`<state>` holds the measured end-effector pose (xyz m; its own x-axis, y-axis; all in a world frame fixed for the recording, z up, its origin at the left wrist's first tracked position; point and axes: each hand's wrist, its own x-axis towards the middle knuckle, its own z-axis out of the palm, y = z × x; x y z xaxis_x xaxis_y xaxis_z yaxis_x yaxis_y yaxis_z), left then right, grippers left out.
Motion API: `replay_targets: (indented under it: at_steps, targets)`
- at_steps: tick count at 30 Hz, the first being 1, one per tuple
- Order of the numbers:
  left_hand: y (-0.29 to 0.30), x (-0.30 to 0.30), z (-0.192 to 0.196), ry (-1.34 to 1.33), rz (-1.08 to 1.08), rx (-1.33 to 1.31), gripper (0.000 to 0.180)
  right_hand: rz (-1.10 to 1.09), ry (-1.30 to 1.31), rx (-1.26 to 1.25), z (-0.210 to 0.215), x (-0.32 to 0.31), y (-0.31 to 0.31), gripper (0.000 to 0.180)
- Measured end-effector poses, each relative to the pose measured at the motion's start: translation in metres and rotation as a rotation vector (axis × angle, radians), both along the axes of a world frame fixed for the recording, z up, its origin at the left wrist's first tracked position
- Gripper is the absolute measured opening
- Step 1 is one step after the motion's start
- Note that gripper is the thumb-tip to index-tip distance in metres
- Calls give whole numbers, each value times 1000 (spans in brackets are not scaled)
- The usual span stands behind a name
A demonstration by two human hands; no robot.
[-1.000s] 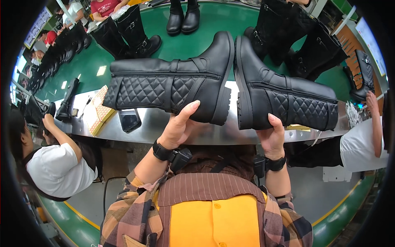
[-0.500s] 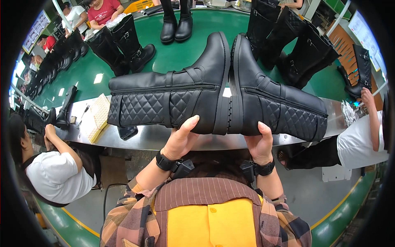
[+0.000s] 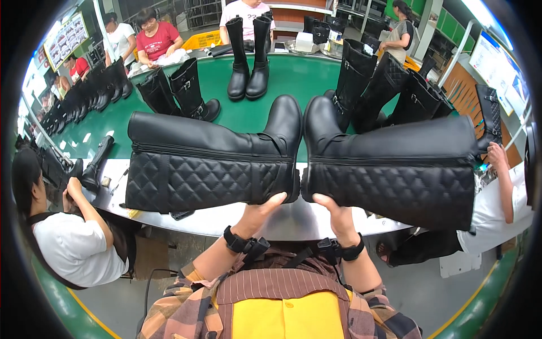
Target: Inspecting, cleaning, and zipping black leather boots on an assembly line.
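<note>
My left hand [image 3: 259, 217] grips a tall black boot [image 3: 206, 179] by its heel, thumb on the near side and the other fingers hidden behind it. A matching boot [image 3: 389, 183] is held the same way in my right hand [image 3: 339, 217]. Both lie sideways in the air, soles facing each other at the middle with the heels almost meeting, shafts pointing outward. Each shows quilted panelling below a long closed zip, and smooth leather above it. The toes point away from me.
A green table [image 3: 226, 116] with a metal edge [image 3: 299, 223] lies beneath. A standing boot pair [image 3: 248, 82] is at the far middle, with more boots [image 3: 195, 90] left and buckled boots [image 3: 355, 79] right. Co-workers sit close at left [image 3: 79, 243] and right [image 3: 491, 209].
Both boots have rolled so their soles turn away from view and their shafts show more broadly. The view has tilted up, showing more of the far side.
</note>
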<state>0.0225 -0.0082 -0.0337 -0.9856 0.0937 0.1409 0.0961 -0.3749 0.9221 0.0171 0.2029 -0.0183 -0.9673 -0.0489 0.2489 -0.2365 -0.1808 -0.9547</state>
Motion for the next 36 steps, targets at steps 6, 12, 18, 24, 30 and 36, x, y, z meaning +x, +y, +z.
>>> replay_targets:
  at_steps: [6, 12, 18, 24, 30, 36]
  targets:
    - [-10, 14, -23, -88, -103, -408, 44, 91, 38, 263, 7, -11, 0, 111]
    - [-23, 46, 3, 449, -148, -705, 55, 184, -414, -461, -13, -50, -5, 47]
    - [-31, 13, 40, 456, -36, -449, 67, 624, -478, -881, -33, -48, 2, 45]
    - [-8, -11, 27, -303, -209, 316, 56, 668, -400, -967, -49, -33, -5, 46]
    - [-20, -12, 6, -313, -412, 582, 54, 631, -318, -1006, -51, -10, 8, 48]
    - [-40, -8, 4, -292, -489, 859, 51, 571, -437, -981, -21, 4, 18, 45]
